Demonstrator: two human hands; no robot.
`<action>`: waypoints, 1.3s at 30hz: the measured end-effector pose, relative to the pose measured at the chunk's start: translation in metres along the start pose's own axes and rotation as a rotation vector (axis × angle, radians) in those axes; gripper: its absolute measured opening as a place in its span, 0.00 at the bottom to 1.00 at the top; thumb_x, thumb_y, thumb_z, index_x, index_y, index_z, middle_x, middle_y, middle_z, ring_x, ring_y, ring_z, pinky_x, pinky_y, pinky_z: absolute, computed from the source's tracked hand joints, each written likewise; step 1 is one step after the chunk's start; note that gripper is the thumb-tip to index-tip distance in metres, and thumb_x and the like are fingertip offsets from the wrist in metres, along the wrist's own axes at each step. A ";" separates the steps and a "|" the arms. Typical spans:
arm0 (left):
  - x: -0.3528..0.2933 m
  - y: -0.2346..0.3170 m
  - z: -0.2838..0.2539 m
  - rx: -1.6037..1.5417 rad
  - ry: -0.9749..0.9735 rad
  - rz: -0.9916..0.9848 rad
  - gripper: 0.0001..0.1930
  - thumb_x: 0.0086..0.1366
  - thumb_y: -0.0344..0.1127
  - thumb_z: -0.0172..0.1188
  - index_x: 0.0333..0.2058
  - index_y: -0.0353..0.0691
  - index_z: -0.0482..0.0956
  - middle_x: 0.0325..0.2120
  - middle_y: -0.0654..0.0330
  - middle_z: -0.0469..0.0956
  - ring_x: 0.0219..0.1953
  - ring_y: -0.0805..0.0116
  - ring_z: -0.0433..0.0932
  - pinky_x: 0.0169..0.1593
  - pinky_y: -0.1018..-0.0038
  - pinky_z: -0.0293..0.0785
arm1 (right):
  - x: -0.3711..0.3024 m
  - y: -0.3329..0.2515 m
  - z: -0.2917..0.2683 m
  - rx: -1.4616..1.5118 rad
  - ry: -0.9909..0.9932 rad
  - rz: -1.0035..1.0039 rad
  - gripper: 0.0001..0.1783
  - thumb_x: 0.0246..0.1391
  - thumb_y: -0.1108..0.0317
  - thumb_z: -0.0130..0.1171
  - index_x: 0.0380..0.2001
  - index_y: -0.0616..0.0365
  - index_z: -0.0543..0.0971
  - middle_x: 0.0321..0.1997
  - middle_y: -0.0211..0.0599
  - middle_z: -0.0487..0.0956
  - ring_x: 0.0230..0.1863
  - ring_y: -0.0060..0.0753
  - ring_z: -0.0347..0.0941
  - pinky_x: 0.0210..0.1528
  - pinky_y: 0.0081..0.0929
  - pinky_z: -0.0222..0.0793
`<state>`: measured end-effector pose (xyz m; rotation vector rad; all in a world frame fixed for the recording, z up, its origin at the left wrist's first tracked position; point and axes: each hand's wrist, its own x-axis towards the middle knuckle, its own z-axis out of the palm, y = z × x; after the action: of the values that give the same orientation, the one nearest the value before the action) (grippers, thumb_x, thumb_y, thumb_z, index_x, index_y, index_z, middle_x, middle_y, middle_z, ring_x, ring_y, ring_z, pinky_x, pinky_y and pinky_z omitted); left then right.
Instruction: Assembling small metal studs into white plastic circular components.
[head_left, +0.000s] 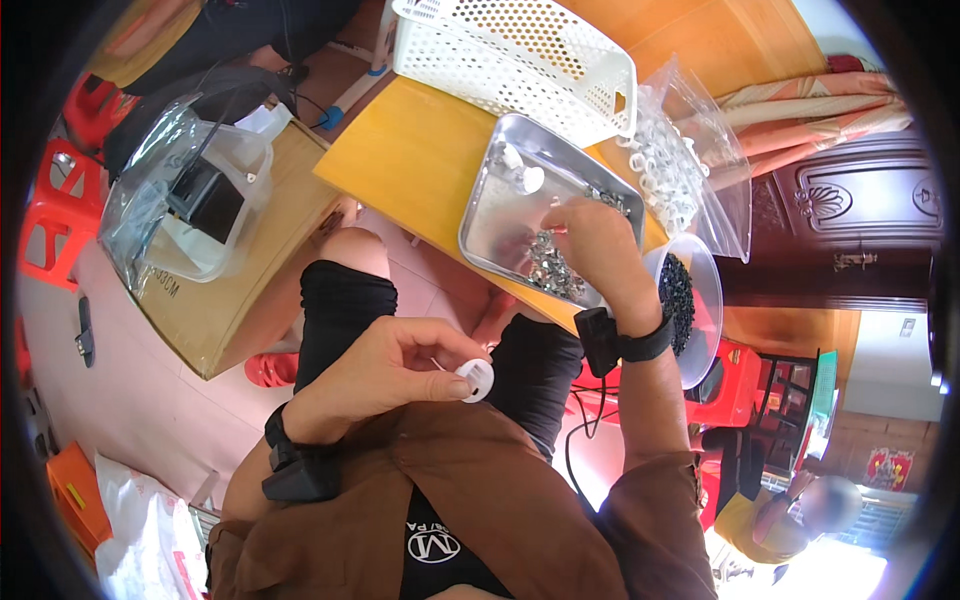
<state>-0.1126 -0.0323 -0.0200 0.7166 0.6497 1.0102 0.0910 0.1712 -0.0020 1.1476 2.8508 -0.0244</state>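
Note:
My left hand [385,375] is closed in front of my body, pinching a small round white plastic cap [476,380] between thumb and fingers, its hollow end showing. Over a shallow metal tray [478,225], my right hand [600,245] reaches down with its fingertips drawn together. They touch or hover just above a heap of small shiny metal pieces [553,268]; whatever they grip is hidden. More metal pieces lie along the tray's right side. Near its far left corner sit a few white plastic parts [528,178].
A white perforated basket [440,50] stands behind the tray on the yellow table [390,140]. To the right are a clear bag of white rings [668,175] and a tub of black pieces [678,305]. A cardboard box [270,240] bears a clear plastic bin [255,160]. Another person [765,530] sits at right.

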 end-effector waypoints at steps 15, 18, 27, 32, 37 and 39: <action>0.016 0.000 0.024 -0.064 0.175 -0.071 0.16 0.53 0.28 0.66 0.41 0.33 0.76 0.35 0.59 0.77 0.38 0.72 0.76 0.43 0.75 0.75 | -0.037 0.013 0.014 0.657 0.266 0.074 0.08 0.42 0.76 0.62 0.30 0.57 0.81 0.25 0.31 0.78 0.24 0.24 0.72 0.28 0.22 0.68; 0.023 -0.005 0.028 -0.057 0.179 0.017 0.17 0.53 0.26 0.65 0.42 0.33 0.75 0.35 0.58 0.77 0.37 0.70 0.77 0.42 0.74 0.76 | -0.047 0.011 0.013 0.835 0.268 0.229 0.06 0.44 0.77 0.62 0.30 0.60 0.81 0.24 0.26 0.78 0.24 0.15 0.69 0.26 0.16 0.65; 0.043 -0.014 0.032 -0.021 0.243 0.118 0.16 0.54 0.27 0.65 0.42 0.35 0.73 0.41 0.56 0.74 0.38 0.67 0.77 0.36 0.72 0.79 | -0.087 -0.025 -0.015 1.027 0.472 0.218 0.07 0.39 0.77 0.64 0.26 0.56 0.81 0.25 0.32 0.79 0.25 0.26 0.74 0.28 0.23 0.69; 0.055 -0.016 0.041 -0.068 0.105 0.165 0.15 0.53 0.21 0.64 0.41 0.33 0.73 0.38 0.57 0.76 0.38 0.69 0.78 0.40 0.74 0.79 | -0.114 -0.044 -0.034 0.964 0.502 0.086 0.07 0.43 0.82 0.62 0.28 0.60 0.81 0.31 0.31 0.78 0.27 0.19 0.72 0.27 0.15 0.66; 0.057 -0.020 0.048 -0.040 0.114 0.127 0.17 0.52 0.19 0.64 0.42 0.31 0.72 0.39 0.54 0.76 0.40 0.66 0.78 0.43 0.72 0.79 | -0.125 -0.047 -0.024 0.862 0.655 0.004 0.10 0.36 0.77 0.65 0.27 0.53 0.80 0.28 0.32 0.76 0.28 0.34 0.74 0.28 0.28 0.71; 0.058 -0.020 0.052 -0.055 0.120 0.113 0.18 0.52 0.19 0.64 0.43 0.30 0.72 0.39 0.53 0.76 0.41 0.65 0.78 0.44 0.71 0.79 | -0.127 -0.048 -0.021 0.859 0.695 -0.030 0.10 0.36 0.77 0.65 0.27 0.53 0.80 0.28 0.31 0.76 0.28 0.34 0.74 0.28 0.28 0.71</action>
<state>-0.0401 0.0020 -0.0131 0.6542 0.6885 1.1781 0.1475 0.0494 0.0268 1.4327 3.5789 -1.1699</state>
